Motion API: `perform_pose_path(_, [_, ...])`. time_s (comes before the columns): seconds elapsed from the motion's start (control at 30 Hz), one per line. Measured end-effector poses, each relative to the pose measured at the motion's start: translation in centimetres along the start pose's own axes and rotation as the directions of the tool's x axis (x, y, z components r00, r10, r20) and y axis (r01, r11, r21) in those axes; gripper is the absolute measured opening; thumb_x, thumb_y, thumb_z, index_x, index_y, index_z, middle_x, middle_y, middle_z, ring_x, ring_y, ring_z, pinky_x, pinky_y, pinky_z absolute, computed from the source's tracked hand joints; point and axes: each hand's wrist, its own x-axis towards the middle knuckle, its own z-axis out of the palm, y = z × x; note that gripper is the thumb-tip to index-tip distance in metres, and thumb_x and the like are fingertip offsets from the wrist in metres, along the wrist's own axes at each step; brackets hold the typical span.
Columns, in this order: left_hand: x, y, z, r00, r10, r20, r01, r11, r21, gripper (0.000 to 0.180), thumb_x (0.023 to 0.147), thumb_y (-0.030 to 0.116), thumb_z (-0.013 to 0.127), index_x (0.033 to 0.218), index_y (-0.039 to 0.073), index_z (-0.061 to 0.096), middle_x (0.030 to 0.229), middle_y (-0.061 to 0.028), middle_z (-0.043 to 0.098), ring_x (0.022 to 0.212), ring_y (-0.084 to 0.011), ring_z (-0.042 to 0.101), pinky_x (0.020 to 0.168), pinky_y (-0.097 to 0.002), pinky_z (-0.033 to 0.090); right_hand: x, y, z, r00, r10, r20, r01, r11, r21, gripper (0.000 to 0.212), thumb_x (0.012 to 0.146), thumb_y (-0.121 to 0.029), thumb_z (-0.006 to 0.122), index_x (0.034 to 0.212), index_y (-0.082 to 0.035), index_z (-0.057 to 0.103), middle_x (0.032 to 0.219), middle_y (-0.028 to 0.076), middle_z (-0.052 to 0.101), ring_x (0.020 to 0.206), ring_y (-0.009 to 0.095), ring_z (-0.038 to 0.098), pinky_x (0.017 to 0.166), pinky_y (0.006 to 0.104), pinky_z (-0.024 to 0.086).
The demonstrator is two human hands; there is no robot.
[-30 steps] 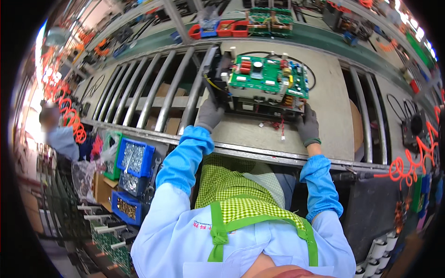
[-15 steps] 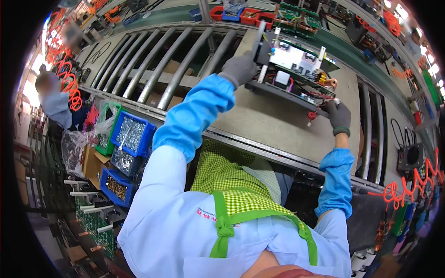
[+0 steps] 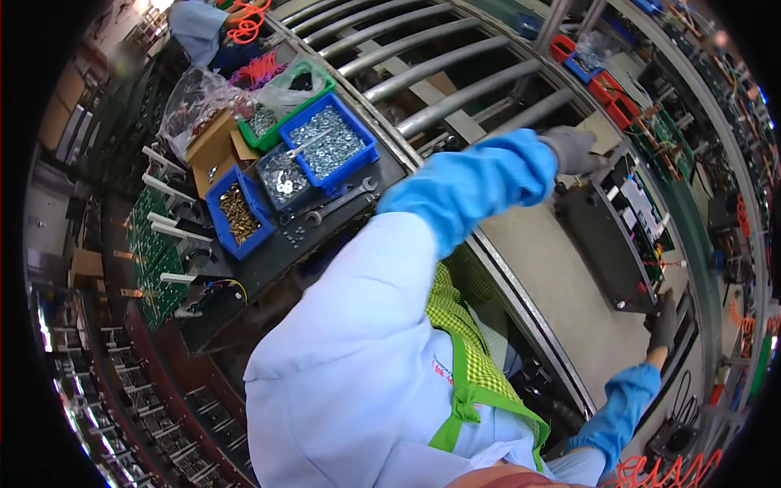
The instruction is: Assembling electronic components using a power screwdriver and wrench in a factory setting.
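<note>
A black metal chassis [image 3: 598, 240] with circuit boards and wires inside stands on the worktop at the right, its broad dark side facing me. My left hand [image 3: 572, 150], in a grey glove, is at the chassis's far end, fingers bent round its upper corner. At the near end, my right hand [image 3: 665, 322], gloved too, grips the corner, with its fingers partly hidden. A small red-and-white wire lead [image 3: 669, 263] sticks out over the boards beside the right hand.
Blue bins of screws [image 3: 325, 142] and brass fasteners [image 3: 237, 213], a green bin [image 3: 281, 106] and open-ended wrenches [image 3: 342, 202] lie on a side bench at left. A roller conveyor [image 3: 455, 98] runs beyond. Green circuit boards [image 3: 154, 252] stand at far left. Another person [image 3: 198, 37] is at upper left.
My view has swung to the left. The chassis is turned or tilted so its dark side shows broadly. My right hand has moved from the red wires to the chassis's near corner.
</note>
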Motion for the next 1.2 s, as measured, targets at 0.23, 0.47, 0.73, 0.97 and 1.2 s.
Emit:
perform_pose_path(0.23, [-20.8,-20.3,-17.2,0.801,-0.168,-0.575,0.388,0.877,0.284,0.039,0.080,0.043,0.062,0.101,0.010,0.066,0.092,-0.0187,0.067,0.087,-0.0365,0.064,0.077,-0.0458,0.050,-7.0,12.9,-11.1,0.989,-0.039,0.140,0.145,0.323,-0.935,0.056,0.076,-0.046,0.069,0.101,0.004,0.064,0.095,0.023,0.064,0.090,0.041,0.060,0.078,0.0457,0.048])
perform_pose_path(0.47, [-32.6,-34.0,-26.5,0.584,-0.722,-0.370,0.726,0.261,0.636,0.033,0.087,0.033,0.054,0.109,0.013,0.068,0.111,-0.0152,0.065,0.101,-0.0330,0.063,0.086,-0.0432,0.050,-9.0,14.6,-11.1,0.856,0.478,0.198,0.134,0.164,-0.977,0.053,0.077,-0.045,0.069,0.102,0.001,0.063,0.095,0.020,0.065,0.064,0.029,0.060,0.058,0.0409,0.050])
perform_pose_path(0.73, [-32.9,-36.9,-25.1,0.612,-0.744,-0.267,0.601,0.219,0.769,0.032,0.088,0.031,0.053,0.110,0.012,0.068,0.115,-0.0142,0.064,0.105,-0.0309,0.063,0.089,-0.0420,0.050,-11.8,7.1,-4.5,0.766,0.513,0.387,0.235,0.337,-0.912,0.056,0.074,-0.050,0.070,0.097,0.001,0.065,0.082,0.015,0.064,0.060,0.024,0.060,0.053,0.0370,0.049])
perform_pose_path(0.97, [-32.9,-37.5,-25.5,0.623,-0.739,-0.257,0.622,0.269,0.735,0.031,0.089,0.027,0.052,0.110,0.010,0.068,0.116,-0.0146,0.064,0.107,-0.0302,0.062,0.090,-0.0416,0.050,-17.2,1.8,-5.5,0.659,0.582,0.477,0.245,0.434,-0.867,0.059,0.071,-0.054,0.071,0.092,0.001,0.066,0.071,0.012,0.063,0.055,0.020,0.059,0.050,0.0336,0.047])
perform_pose_path(1.2, [-34.2,-47.4,-24.5,0.521,-0.760,-0.388,0.813,0.305,0.496,0.031,0.089,0.023,0.050,0.108,0.007,0.068,0.116,-0.0152,0.064,0.108,-0.0298,0.062,0.090,-0.0412,0.050,-24.4,-3.0,-6.0,0.722,0.025,0.692,0.195,0.951,-0.238,0.036,0.079,-0.008,0.062,0.113,-0.009,0.051,0.087,0.003,0.056,0.067,0.009,0.048,0.052,0.0240,0.039])
